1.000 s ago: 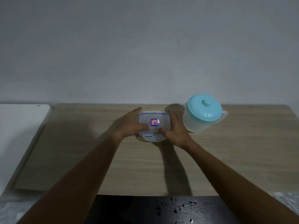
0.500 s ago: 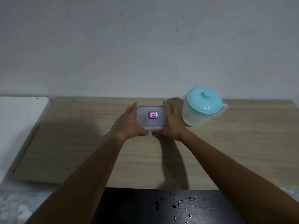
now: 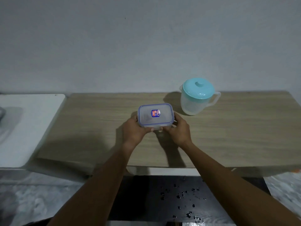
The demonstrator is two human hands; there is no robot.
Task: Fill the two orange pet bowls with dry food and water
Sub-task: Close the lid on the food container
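Note:
A clear plastic food container [image 3: 155, 115] with a blue-rimmed lid and a small sticker is held above the wooden table [image 3: 236, 136]. My left hand [image 3: 134, 132] grips its left side and my right hand [image 3: 178, 130] grips its right side, thumbs along the near edge. A translucent pitcher [image 3: 197, 96] with a teal lid stands on the table to the right of and behind the container, apart from my hands. No orange bowl is in view. The container's contents cannot be made out.
A white surface [image 3: 31, 128] adjoins the table on the left, with a grey object at its far left edge. Below the table's near edge lies a dark mat [image 3: 162, 198] with scattered dark specks. A grey wall rises behind the table.
Both hands have drawn the container toward me and away from the pitcher, lifting it off the table. The view has pulled back, so more of the floor shows.

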